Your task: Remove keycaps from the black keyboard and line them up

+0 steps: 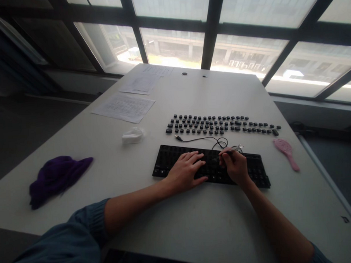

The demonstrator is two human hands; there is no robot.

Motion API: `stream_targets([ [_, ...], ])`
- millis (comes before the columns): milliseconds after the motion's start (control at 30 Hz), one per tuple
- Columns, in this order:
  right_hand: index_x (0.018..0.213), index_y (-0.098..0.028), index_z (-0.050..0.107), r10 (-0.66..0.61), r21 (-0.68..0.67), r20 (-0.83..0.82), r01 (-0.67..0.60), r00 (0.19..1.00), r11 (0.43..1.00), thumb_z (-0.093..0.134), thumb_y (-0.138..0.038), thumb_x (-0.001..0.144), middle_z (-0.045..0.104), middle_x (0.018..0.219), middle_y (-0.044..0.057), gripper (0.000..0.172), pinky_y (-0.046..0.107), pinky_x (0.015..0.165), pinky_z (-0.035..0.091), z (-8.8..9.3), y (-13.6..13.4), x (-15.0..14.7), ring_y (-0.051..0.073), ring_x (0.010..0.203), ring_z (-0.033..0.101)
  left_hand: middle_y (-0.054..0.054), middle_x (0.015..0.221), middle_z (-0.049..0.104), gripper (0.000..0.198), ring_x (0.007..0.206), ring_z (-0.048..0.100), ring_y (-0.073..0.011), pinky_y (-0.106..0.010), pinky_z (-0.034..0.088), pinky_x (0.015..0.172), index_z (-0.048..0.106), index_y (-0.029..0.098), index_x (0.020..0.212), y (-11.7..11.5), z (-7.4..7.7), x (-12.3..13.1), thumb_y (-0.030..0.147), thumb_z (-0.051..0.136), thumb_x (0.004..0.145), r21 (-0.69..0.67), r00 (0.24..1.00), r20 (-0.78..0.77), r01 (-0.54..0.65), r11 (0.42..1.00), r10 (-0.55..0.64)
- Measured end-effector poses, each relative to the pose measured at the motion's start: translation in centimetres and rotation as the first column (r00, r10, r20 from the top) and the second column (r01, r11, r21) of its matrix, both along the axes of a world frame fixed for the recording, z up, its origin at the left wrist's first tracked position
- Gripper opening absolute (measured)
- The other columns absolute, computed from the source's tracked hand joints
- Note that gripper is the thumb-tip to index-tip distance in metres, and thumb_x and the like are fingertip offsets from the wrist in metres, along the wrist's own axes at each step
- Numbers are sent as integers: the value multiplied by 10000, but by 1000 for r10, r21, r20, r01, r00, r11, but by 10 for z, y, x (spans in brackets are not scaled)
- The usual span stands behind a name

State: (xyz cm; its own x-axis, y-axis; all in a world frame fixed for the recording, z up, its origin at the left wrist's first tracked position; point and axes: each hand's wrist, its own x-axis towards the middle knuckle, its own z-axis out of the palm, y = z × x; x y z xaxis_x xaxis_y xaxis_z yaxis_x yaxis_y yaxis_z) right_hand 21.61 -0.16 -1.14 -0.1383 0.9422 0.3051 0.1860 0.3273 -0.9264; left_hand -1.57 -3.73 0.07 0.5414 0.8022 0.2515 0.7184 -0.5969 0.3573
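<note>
A black keyboard [173, 155] lies on the white table in front of me, many of its keys off in the middle and at the back. My left hand [187, 168] rests flat on its left-middle part, fingers stretched out. Over the right-middle part, my right hand [235, 165] is closed round a slim tool [239, 147] with pale, wire-like tips pointing up and right. The tool's lower end is dark and hard to make out among the keys. Behind the keyboard, loose black keycaps [237, 123] stand in rows. The keyboard's cable [199, 139] lies coiled between.
A pink hairbrush [286, 152] lies to the right, near the table edge. On the left are a purple cloth [59, 177] and a white crumpled tissue pack [133, 135]. Written paper sheets [125, 107] lie farther back. Large windows [171, 46] stand behind the table [174, 232].
</note>
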Motion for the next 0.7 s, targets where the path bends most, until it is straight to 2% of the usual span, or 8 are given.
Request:
stream_targets([
  [100,860,-195,628,28,11,26,-28,999,1000,541,-391,971,597,667,13,241,264,470,465,2,-2,0,142,519,568,-110,1424,556,480,1373,449,-314,-494,358,1135,630,212,1248,0,0,0,490,682,860,-2,1000,7,8,1000,-8],
  [200,875,-193,648,66,69,91,-72,994,995,555,-352,964,628,702,29,205,280,487,474,7,-6,-2,143,518,572,-120,1421,558,564,1376,445,-314,-495,359,1138,581,208,1320,0,3,1,510,689,855,4,999,37,9,1000,-10],
  [300,888,-196,660,131,133,122,-146,984,980,569,-309,955,637,729,32,161,285,505,484,12,-13,-6,138,520,575,-122,1357,603,609,1316,503,-292,-466,413,1097,527,198,1373,-1,8,5,485,694,863,3,993,118,17,1000,-17],
  [367,889,-198,659,184,152,112,-199,977,968,566,-288,956,632,733,31,145,280,507,486,15,-18,-10,135,527,579,-107,1262,654,488,1211,577,-261,-428,472,1029,558,201,1331,-1,11,8,408,664,903,-22,979,199,39,999,-33],
  [500,887,-201,654,241,172,90,-254,966,952,553,-254,963,628,730,28,138,273,527,493,16,-24,-15,135,551,590,-79,1072,709,208,1027,646,-218,-368,530,927,676,198,1119,0,12,10,277,612,937,-67,935,347,106,992,-76],
  [700,945,-203,663,299,169,73,-308,951,936,550,-262,968,644,826,46,129,274,529,511,13,-23,-15,131,565,599,-83,1084,708,209,1006,671,-192,-311,545,914,676,175,1126,1,5,10,263,596,954,-145,896,438,148,978,-71],
])
